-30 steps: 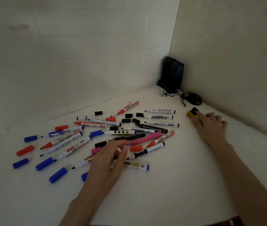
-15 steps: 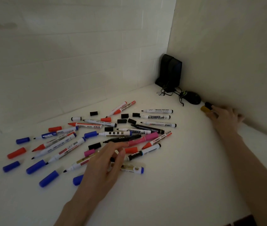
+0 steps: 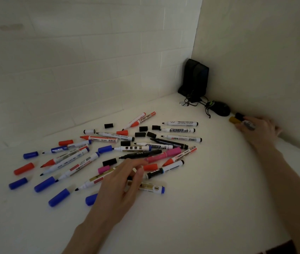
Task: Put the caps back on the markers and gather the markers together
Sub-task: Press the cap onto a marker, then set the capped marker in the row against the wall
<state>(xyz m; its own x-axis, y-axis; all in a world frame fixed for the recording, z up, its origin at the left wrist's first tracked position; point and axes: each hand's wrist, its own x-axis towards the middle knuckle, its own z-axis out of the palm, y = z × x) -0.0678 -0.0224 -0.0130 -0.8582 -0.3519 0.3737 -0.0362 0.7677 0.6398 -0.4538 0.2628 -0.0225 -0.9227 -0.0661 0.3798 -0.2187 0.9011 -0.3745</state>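
Markers [image 3: 163, 154] sprawl under my slack-fingered left hand [image 3: 119, 182], right hand [image 3: 257, 127] clutching capped ones [image 3: 234, 119], and one nudge could roll loose caps [image 3: 143, 128] away!

Looks smooth and matt on the white tabletop [image 3: 209, 208], glossy plastic on markers [image 3: 181, 130] and caps [image 3: 59, 197], painted brick on the wall [image 3: 90, 61].
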